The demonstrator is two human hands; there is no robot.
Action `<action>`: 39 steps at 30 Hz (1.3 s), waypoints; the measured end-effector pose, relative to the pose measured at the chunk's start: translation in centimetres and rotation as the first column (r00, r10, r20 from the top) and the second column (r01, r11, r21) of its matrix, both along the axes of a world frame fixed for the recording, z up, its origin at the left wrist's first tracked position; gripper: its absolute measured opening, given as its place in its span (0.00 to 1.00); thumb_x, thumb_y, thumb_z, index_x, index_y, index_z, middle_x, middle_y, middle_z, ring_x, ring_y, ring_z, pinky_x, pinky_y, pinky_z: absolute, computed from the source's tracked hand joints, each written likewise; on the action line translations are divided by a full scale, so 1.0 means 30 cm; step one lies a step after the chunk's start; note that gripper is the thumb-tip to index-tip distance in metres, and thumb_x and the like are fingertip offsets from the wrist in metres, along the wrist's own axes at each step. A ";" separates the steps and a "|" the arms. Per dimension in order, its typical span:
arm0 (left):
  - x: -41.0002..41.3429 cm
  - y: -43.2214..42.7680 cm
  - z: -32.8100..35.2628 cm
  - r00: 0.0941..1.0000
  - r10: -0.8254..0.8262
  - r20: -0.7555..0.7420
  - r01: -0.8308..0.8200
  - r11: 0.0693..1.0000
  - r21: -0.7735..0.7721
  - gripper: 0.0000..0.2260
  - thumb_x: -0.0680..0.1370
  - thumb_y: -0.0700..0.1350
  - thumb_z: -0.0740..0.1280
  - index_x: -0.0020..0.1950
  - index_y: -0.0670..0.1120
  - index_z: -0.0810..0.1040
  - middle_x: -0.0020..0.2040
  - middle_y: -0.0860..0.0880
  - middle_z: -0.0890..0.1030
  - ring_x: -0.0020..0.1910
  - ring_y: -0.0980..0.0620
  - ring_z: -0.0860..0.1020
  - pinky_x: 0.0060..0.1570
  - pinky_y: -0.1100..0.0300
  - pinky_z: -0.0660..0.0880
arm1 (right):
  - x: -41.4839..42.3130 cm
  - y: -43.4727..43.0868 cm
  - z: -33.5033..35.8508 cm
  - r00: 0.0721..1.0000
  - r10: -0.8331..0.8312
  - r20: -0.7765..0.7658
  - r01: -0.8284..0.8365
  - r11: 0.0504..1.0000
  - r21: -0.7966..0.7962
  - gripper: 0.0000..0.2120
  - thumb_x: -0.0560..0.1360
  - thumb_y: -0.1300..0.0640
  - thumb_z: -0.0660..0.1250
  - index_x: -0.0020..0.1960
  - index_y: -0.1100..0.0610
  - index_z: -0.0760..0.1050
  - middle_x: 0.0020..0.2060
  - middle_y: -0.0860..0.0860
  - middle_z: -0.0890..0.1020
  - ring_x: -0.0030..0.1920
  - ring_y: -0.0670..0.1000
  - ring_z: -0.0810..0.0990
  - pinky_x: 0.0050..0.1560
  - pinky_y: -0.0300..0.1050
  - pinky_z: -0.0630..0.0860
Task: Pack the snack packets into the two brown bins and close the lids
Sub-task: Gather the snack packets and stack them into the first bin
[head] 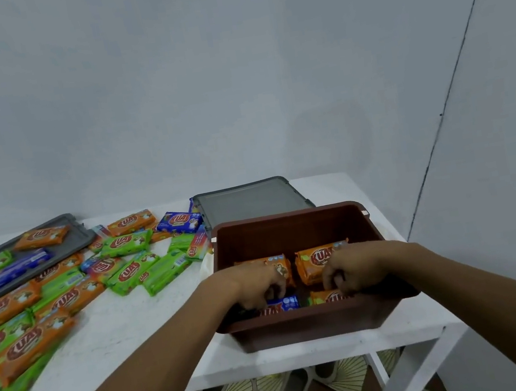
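An open brown bin (304, 326) stands at the table's front right. Both my hands reach down into it. My left hand (257, 285) has its fingers curled down onto a blue snack packet (284, 304) near the bin's front wall. My right hand (352, 268) curls its fingers on an orange snack packet (320, 297) beside the blue one. Two more orange packets (314, 262) lie side by side further back in the bin, partly under my hands. Several orange, green and blue packets (125, 241) lie scattered over the left half of the table.
A grey lid (247, 202) sits right behind the bin; what is under it is hidden. A second grey lid (69, 247) lies flat at the far left with three packets on it. The white table (130, 334) ends just right of the bin, near the wall.
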State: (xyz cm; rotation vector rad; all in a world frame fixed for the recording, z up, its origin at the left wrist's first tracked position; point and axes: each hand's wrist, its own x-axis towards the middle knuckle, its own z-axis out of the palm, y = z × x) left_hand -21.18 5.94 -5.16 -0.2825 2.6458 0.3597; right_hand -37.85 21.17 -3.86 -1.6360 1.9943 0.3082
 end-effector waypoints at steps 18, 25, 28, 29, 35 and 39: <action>-0.059 -0.040 -0.007 0.995 0.079 -0.058 -0.095 0.918 -0.386 0.28 0.76 0.45 0.71 0.73 0.47 0.66 0.69 0.43 0.71 0.66 0.41 0.72 0.61 0.46 0.73 | -0.039 -0.081 -0.069 0.962 -0.137 -0.236 0.048 0.936 -0.349 0.25 0.72 0.49 0.72 0.67 0.46 0.69 0.64 0.49 0.73 0.61 0.54 0.75 0.58 0.52 0.75; -0.001 -0.052 0.035 0.992 -0.053 -0.111 -0.009 0.866 -0.500 0.20 0.79 0.54 0.64 0.68 0.48 0.72 0.61 0.44 0.77 0.58 0.44 0.76 0.57 0.49 0.71 | -0.030 -0.079 -0.041 0.969 -0.151 -0.197 0.056 0.906 -0.420 0.17 0.75 0.45 0.66 0.63 0.45 0.74 0.55 0.45 0.79 0.53 0.48 0.78 0.50 0.45 0.76; 0.053 -0.091 0.058 0.928 -0.046 -0.369 -0.094 0.931 -0.353 0.13 0.80 0.52 0.62 0.61 0.49 0.75 0.57 0.47 0.79 0.56 0.47 0.76 0.56 0.51 0.72 | 0.008 -0.109 -0.033 0.974 -0.180 -0.136 0.068 0.811 -0.581 0.11 0.77 0.47 0.64 0.59 0.44 0.75 0.47 0.42 0.81 0.46 0.43 0.79 0.42 0.41 0.74; 0.070 -0.104 0.061 0.884 -0.023 -0.467 -0.125 0.951 -0.283 0.11 0.80 0.51 0.62 0.59 0.49 0.76 0.55 0.48 0.79 0.55 0.49 0.75 0.55 0.51 0.73 | 0.025 -0.121 -0.028 0.974 -0.188 -0.130 0.067 0.778 -0.625 0.09 0.78 0.47 0.63 0.57 0.44 0.76 0.44 0.41 0.81 0.44 0.42 0.78 0.40 0.40 0.74; 0.208 -0.249 0.033 0.658 0.032 -0.752 -0.219 0.964 -0.151 0.09 0.81 0.45 0.61 0.58 0.43 0.76 0.55 0.47 0.75 0.53 0.50 0.72 0.50 0.59 0.70 | 0.125 -0.241 0.036 0.982 -0.154 -0.107 0.019 0.651 -0.759 0.06 0.77 0.51 0.63 0.51 0.47 0.78 0.38 0.41 0.78 0.41 0.44 0.76 0.41 0.44 0.76; 0.331 -0.402 -0.034 0.739 0.191 -0.647 -0.369 0.917 -0.151 0.13 0.80 0.47 0.63 0.63 0.44 0.74 0.60 0.46 0.74 0.57 0.47 0.73 0.53 0.54 0.73 | 0.189 -0.355 0.065 0.988 -0.110 -0.113 -0.018 0.636 -0.771 0.05 0.77 0.53 0.63 0.49 0.49 0.77 0.38 0.42 0.76 0.43 0.47 0.77 0.39 0.43 0.71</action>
